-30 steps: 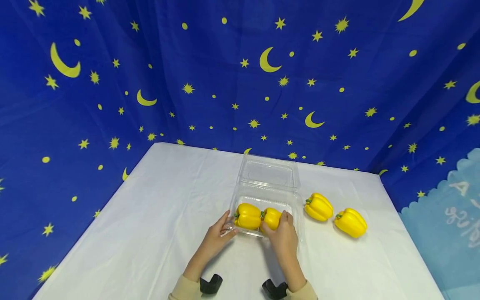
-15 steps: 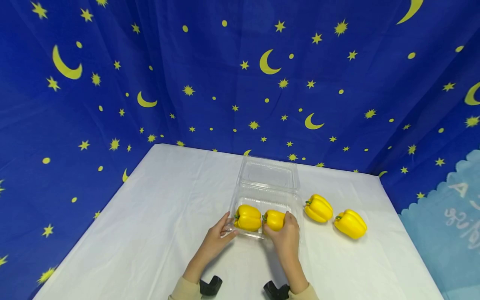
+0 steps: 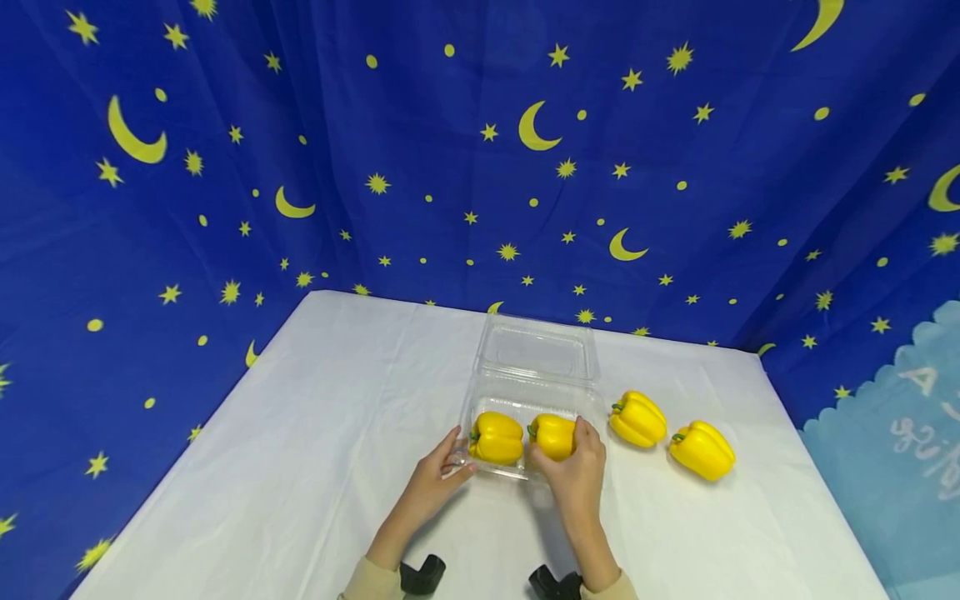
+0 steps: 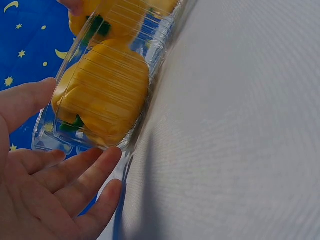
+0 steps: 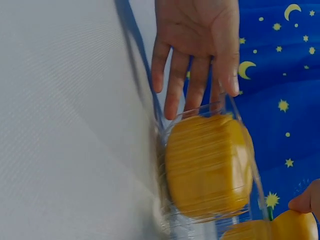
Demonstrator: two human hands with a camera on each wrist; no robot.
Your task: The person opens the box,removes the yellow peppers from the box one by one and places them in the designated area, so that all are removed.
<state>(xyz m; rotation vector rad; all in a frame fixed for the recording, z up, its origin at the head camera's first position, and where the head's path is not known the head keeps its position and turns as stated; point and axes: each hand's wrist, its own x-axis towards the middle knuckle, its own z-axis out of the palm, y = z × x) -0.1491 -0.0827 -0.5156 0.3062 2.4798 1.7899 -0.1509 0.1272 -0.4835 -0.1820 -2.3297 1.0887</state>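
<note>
A clear plastic container (image 3: 534,407) lies with its lid raised back, two yellow peppers in its base. My left hand (image 3: 429,482) touches its left front corner, fingers nearly straight; in the left wrist view that hand (image 4: 55,185) has thumb and fingertips against the clear wall. Beside it is the left pepper (image 3: 497,438), which shows through the plastic in the left wrist view (image 4: 107,90). With thumb and fingers my right hand (image 3: 576,479) grips the right pepper (image 3: 552,435) inside the base. Only part of the right hand (image 5: 309,201) enters the right wrist view.
Two more yellow peppers (image 3: 637,419) (image 3: 702,451) lie on the white table (image 3: 360,392) right of the container. A blue curtain (image 3: 420,125) with moons and stars hangs behind. Black wrist mounts (image 3: 422,575) sit by both sleeves.
My right hand has shifted slightly right with its pepper, widening the gap to the left pepper. My left hand stays at the container's corner.
</note>
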